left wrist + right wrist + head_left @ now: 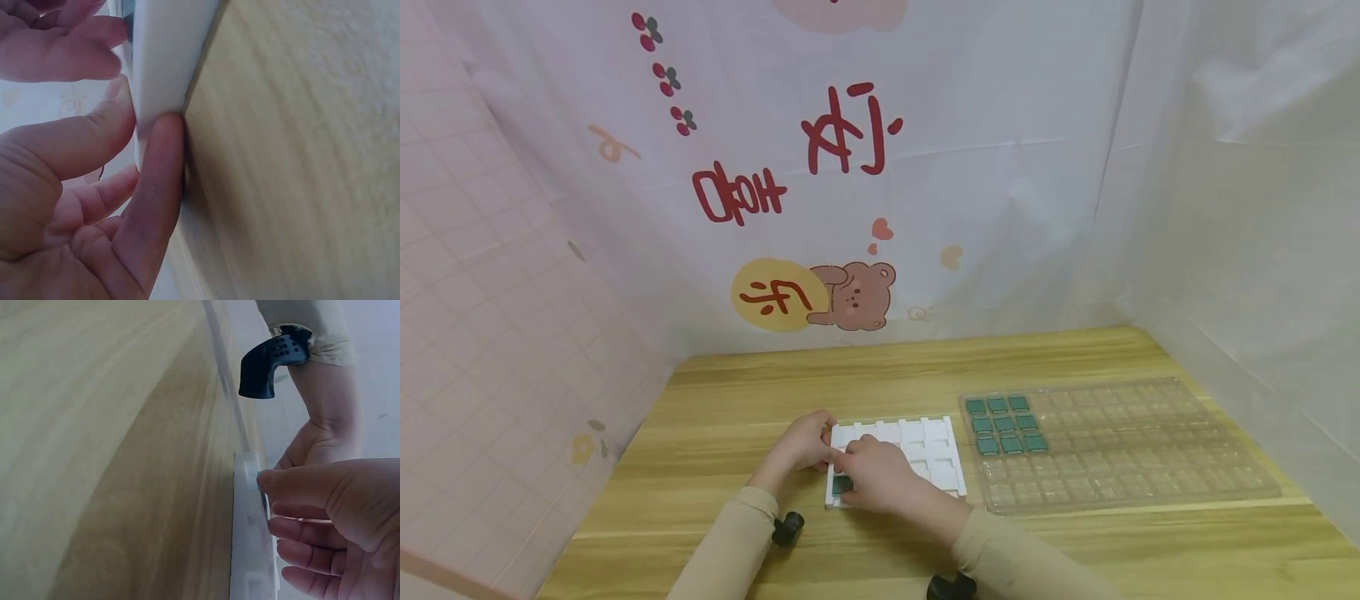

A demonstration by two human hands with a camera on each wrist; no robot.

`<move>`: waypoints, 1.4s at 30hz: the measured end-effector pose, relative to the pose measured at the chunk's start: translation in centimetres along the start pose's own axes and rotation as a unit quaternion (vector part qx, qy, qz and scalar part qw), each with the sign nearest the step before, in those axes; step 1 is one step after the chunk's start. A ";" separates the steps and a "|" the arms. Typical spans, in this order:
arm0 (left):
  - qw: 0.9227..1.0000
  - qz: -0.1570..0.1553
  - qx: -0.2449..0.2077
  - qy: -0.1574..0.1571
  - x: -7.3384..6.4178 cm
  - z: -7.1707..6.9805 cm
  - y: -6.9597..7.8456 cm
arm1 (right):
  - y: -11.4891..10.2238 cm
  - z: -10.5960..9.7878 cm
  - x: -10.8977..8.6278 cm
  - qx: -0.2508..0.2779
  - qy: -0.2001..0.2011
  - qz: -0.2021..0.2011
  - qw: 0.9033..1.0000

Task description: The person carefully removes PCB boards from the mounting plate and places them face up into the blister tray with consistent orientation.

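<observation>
A white compartmented tray lies on the table in the head view. My left hand grips its left edge; in the left wrist view, the thumb is at the upper rim and a finger lies along the side wall. Over the tray's left part, my right hand pinches a small square green chip by its edges at the near left compartment. The right wrist view shows the thumb at a sliver of the chip, with the other fingers loosely bent above the tray. The right hand hides several compartments.
Right of the white tray lies a long clear plastic tray. Several green chips fill a block at its far left corner. Black wrist-worn pieces hang beside both sleeves. A printed curtain stands behind the wooden table.
</observation>
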State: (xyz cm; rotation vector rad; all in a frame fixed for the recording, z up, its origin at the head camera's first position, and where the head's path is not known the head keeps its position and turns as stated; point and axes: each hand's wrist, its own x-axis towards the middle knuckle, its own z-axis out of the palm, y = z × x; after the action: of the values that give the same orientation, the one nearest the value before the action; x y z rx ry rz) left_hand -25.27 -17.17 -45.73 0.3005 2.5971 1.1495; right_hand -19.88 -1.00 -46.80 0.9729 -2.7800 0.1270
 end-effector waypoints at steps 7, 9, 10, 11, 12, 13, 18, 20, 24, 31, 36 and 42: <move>1.000 -0.005 -0.010 0.002 0.0 0.1 -0.1 | -0.5 0.2 0.1 -0.026 -0.006 0.005 1.000; 1.000 -0.004 -0.011 0.003 0.0 0.1 -0.1 | -0.5 0.3 0.2 -0.029 -0.006 0.008 1.000; 1.000 -0.003 -0.009 0.004 0.0 0.1 -0.2 | -0.5 0.4 0.2 -0.029 -0.006 0.009 1.000; 1.000 -0.003 -0.008 0.004 0.0 0.1 -0.2 | -0.5 0.4 0.3 -0.029 -0.006 0.010 1.000; 1.000 -0.002 -0.007 0.004 0.0 0.1 -0.2 | -0.5 0.5 0.3 -0.029 -0.005 0.011 1.000; 1.000 -0.002 -0.005 0.004 0.0 0.1 -0.2 | -0.5 0.6 0.3 -0.027 -0.004 0.012 1.000; 1.000 -0.003 -0.001 0.003 0.0 0.1 -0.1 | -0.3 0.8 0.4 -0.018 0.000 0.009 1.000; 1.000 -0.003 0.000 0.002 0.0 0.1 -0.1 | -0.2 0.8 0.5 -0.011 -0.001 0.008 1.000; 1.000 0.000 0.000 0.002 0.1 0.1 -0.1 | 0.0 0.5 0.6 0.006 -0.011 0.010 1.000; 1.000 0.005 0.004 -0.002 0.3 0.1 -0.3 | 0.1 -0.2 0.6 0.026 -0.023 0.009 0.999; 1.000 0.003 0.010 -0.002 0.2 0.0 -0.3 | 0.3 -0.3 0.7 0.056 -0.029 0.008 0.998; 1.000 0.004 0.013 -0.001 0.1 0.0 -0.2 | 0.5 -0.4 0.5 0.080 -0.031 0.009 0.996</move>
State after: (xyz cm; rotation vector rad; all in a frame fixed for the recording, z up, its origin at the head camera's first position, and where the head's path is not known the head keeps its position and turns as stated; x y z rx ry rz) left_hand -25.43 -17.27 -45.87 0.3173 2.6129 1.1169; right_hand -20.52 -0.86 -46.36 1.0030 -2.8720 0.3340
